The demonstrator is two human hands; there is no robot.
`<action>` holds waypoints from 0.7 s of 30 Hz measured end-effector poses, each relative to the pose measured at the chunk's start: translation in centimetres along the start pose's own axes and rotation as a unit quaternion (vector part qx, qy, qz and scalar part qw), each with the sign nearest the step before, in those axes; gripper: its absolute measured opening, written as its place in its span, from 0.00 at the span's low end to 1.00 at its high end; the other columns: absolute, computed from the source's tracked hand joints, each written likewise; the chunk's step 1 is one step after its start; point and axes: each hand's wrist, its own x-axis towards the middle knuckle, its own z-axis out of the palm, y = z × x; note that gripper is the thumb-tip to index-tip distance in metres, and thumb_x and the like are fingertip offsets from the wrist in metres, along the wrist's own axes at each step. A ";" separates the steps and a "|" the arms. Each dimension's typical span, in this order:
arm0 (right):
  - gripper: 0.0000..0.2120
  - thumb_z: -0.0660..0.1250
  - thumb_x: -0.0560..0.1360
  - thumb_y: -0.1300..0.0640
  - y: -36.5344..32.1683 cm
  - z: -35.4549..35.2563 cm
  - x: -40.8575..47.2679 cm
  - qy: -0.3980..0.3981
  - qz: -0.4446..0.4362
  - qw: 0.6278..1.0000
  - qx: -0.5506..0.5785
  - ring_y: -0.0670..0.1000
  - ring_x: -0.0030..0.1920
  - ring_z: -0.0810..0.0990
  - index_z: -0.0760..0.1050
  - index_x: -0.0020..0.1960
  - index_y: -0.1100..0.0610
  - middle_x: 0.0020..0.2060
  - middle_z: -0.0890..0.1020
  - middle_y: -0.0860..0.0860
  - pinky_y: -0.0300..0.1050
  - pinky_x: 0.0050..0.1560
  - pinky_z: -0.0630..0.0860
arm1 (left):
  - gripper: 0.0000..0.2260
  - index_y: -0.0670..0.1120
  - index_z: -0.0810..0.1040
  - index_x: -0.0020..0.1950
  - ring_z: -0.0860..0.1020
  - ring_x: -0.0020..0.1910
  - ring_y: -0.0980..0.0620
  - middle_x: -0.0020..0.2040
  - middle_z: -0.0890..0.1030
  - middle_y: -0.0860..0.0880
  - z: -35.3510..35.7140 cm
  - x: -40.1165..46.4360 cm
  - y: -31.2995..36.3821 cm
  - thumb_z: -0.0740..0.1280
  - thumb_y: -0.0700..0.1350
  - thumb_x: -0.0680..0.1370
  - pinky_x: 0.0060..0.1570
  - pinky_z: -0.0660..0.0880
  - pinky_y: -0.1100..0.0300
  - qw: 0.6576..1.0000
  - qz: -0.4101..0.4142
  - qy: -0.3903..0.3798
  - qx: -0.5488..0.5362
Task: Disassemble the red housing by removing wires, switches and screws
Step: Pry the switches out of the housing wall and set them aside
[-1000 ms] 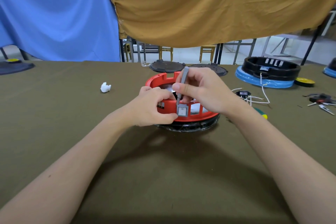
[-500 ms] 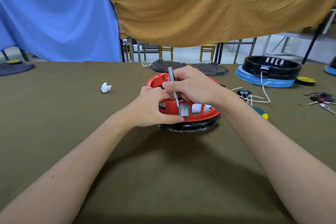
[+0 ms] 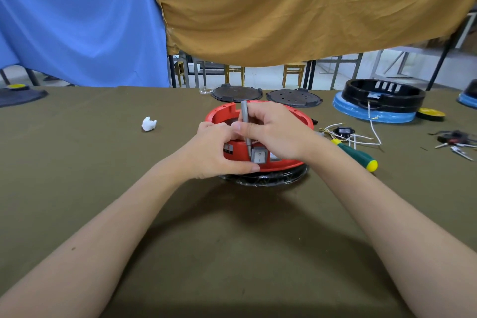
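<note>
- Between both hands: red housing (image 3: 289, 164); left hand (image 3: 215, 151) grips its wall, right hand (image 3: 275, 131) pinches a grey tool (image 3: 245, 124) at the switch (image 3: 259, 157).
- Nearer than the hands: bare desk (image 3: 232, 240).
- Switch marks: "O", "I".

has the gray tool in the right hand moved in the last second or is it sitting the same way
Yes. The gray tool in the right hand has swung: its top leaned right a second ago, then left, and now stands near upright, its tip at the gray switch on the red housing.

The right hand (image 3: 277, 131) has swung the grey tool (image 3: 245, 128) from leaning right, through left, to nearly upright beside the switch (image 3: 259, 157)
</note>
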 end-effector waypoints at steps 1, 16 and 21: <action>0.11 0.65 0.81 0.52 0.0 0.0 0.2 -0.006 0.008 1.000 0.003 0.48 0.43 0.83 0.79 0.46 0.59 0.42 0.84 0.50 0.52 0.50 0.80 | 0.21 0.59 0.76 0.59 0.73 0.58 0.63 0.56 0.81 0.61 0.0 0.0 0.0 0.69 0.64 0.68 0.59 0.52 0.65 1.000 -0.001 -0.001 0.001; 0.13 0.65 0.81 0.53 -0.6 0.3 0.4 0.011 -0.002 1.000 0.012 0.53 0.40 0.82 0.78 0.44 0.61 0.38 0.83 0.54 0.55 0.47 0.79 | 0.15 0.66 0.74 0.55 0.69 0.57 0.72 0.53 0.77 0.68 0.0 0.1 -0.3 0.71 0.63 0.71 0.66 0.53 0.59 1.000 0.012 -0.008 0.005; 0.07 0.70 0.78 0.56 1.1 -3.2 -1.7 0.062 0.015 0.964 0.257 0.49 0.34 0.79 0.78 0.45 0.60 0.36 0.81 0.53 0.40 0.38 0.78 | 0.13 0.61 0.73 0.45 0.71 0.51 0.60 0.44 0.77 0.55 -0.1 -0.2 -0.5 0.59 0.65 0.67 0.65 0.57 0.61 1.000 -0.010 -0.004 0.020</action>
